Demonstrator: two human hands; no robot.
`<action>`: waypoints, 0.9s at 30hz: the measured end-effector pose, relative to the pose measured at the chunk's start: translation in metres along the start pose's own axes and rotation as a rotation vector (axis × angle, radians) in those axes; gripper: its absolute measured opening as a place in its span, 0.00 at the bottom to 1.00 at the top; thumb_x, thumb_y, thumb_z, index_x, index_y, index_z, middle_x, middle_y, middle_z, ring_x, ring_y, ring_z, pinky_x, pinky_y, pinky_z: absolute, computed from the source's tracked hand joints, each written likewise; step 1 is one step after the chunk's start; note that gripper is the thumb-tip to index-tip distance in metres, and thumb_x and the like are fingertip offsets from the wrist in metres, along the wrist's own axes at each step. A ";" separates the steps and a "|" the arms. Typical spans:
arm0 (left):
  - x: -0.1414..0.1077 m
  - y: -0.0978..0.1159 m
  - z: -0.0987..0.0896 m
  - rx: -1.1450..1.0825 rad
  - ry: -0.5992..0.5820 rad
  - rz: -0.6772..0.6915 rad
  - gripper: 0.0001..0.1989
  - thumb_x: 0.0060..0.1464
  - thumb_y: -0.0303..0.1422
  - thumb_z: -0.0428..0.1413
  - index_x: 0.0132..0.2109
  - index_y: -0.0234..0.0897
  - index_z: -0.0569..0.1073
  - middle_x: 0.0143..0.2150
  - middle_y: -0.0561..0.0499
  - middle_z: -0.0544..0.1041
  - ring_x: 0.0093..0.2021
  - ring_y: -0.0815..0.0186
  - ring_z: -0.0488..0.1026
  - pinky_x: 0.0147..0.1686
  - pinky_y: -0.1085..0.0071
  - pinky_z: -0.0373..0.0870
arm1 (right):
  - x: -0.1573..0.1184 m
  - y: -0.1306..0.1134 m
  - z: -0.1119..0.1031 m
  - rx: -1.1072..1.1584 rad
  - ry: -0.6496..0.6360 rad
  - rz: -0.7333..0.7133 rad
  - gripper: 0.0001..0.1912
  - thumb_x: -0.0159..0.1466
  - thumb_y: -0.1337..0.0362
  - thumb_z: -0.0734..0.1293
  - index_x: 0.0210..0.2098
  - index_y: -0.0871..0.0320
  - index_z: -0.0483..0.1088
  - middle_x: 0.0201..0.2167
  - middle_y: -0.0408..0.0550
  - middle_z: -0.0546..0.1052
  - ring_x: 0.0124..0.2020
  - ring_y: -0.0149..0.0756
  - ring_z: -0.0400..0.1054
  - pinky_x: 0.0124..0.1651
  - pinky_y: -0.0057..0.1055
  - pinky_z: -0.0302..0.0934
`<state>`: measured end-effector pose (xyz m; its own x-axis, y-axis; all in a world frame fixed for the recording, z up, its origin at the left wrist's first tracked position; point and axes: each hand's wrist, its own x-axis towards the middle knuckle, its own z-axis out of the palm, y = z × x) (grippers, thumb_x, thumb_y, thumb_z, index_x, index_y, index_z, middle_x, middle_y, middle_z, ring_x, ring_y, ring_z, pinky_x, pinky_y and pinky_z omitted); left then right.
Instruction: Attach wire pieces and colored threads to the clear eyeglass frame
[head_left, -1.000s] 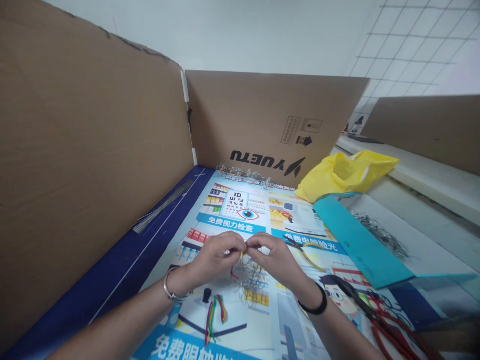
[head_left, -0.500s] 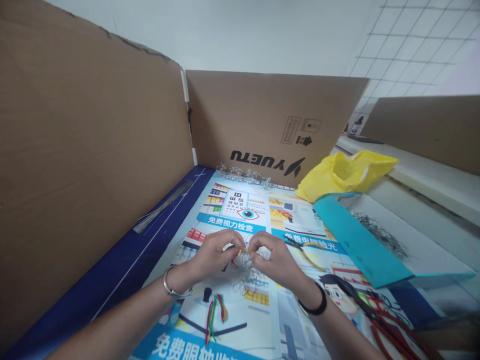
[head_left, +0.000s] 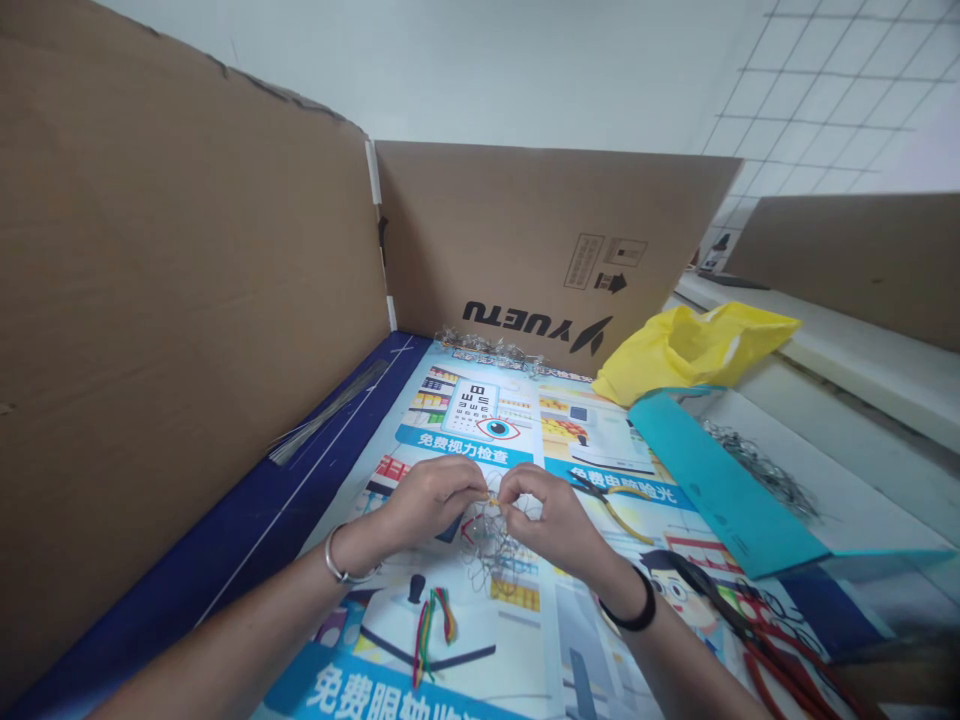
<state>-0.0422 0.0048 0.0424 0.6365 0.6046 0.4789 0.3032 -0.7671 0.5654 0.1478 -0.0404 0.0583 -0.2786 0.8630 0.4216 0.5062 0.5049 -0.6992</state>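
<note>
My left hand point(head_left: 435, 503), with a silver bangle at the wrist, pinches one side of a small yellow strand point(head_left: 492, 501) over the middle of the printed sheet. On the strand's other side, my right hand point(head_left: 551, 515), a black band at its wrist, has its fingertips pressed together. Tangled thin wire loops point(head_left: 491, 550) lie just below and between both hands, with a bit of red strand among them. Nearer to me rests a bundle of red, green and yellow strands point(head_left: 427, 635).
Yellow-handled pliers point(head_left: 615, 505) and red-handled scissors point(head_left: 750, 635) lie right. A teal box point(head_left: 735, 490) holds wire pieces, beside a yellow bag point(head_left: 690, 345). Straight wires point(head_left: 326, 415) lie left. Cardboard walls point(head_left: 525, 220) stand behind and left; more wire pieces point(head_left: 491, 348) lie by the back wall.
My left fingers have closed flatter and moved slightly up at the yellow strand. My right hand has hardly moved. The view has shifted slightly.
</note>
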 end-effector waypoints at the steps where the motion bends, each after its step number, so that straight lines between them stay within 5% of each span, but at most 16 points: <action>1: 0.000 0.000 -0.001 0.006 -0.013 -0.010 0.09 0.56 0.25 0.48 0.36 0.37 0.73 0.36 0.48 0.76 0.39 0.66 0.72 0.40 0.70 0.67 | 0.000 0.000 -0.001 -0.004 0.001 -0.005 0.09 0.48 0.76 0.60 0.22 0.56 0.64 0.24 0.41 0.72 0.29 0.32 0.66 0.36 0.29 0.61; 10: 0.006 -0.002 -0.016 -0.044 -0.134 -0.097 0.08 0.53 0.23 0.47 0.31 0.37 0.68 0.32 0.51 0.70 0.35 0.67 0.65 0.37 0.71 0.62 | -0.001 0.005 -0.007 -0.087 -0.031 -0.029 0.10 0.45 0.78 0.58 0.21 0.56 0.62 0.23 0.41 0.70 0.29 0.33 0.64 0.34 0.30 0.58; 16: 0.006 0.004 -0.021 -0.702 -0.254 -0.249 0.09 0.56 0.37 0.52 0.33 0.35 0.66 0.43 0.47 0.72 0.32 0.71 0.69 0.36 0.71 0.66 | -0.001 0.010 -0.005 -0.118 -0.014 -0.008 0.10 0.46 0.77 0.59 0.20 0.56 0.62 0.23 0.41 0.70 0.29 0.33 0.65 0.34 0.30 0.59; 19: 0.003 0.009 -0.015 -0.877 -0.339 -0.318 0.10 0.57 0.38 0.52 0.34 0.35 0.65 0.34 0.50 0.74 0.26 0.73 0.68 0.34 0.71 0.66 | -0.001 0.011 -0.002 -0.143 0.009 -0.012 0.09 0.47 0.77 0.60 0.20 0.56 0.62 0.23 0.41 0.70 0.28 0.33 0.64 0.33 0.30 0.59; 27: 0.008 0.015 0.002 -0.785 -0.042 -0.551 0.09 0.49 0.34 0.57 0.30 0.34 0.66 0.23 0.57 0.68 0.20 0.76 0.62 0.21 0.77 0.57 | -0.001 0.001 0.004 -0.139 0.133 -0.182 0.10 0.49 0.78 0.60 0.24 0.55 0.63 0.29 0.45 0.72 0.34 0.36 0.66 0.40 0.35 0.61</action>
<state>-0.0315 -0.0022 0.0530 0.5755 0.8178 -0.0046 0.0159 -0.0056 0.9999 0.1456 -0.0408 0.0548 -0.2701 0.7435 0.6118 0.5676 0.6362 -0.5226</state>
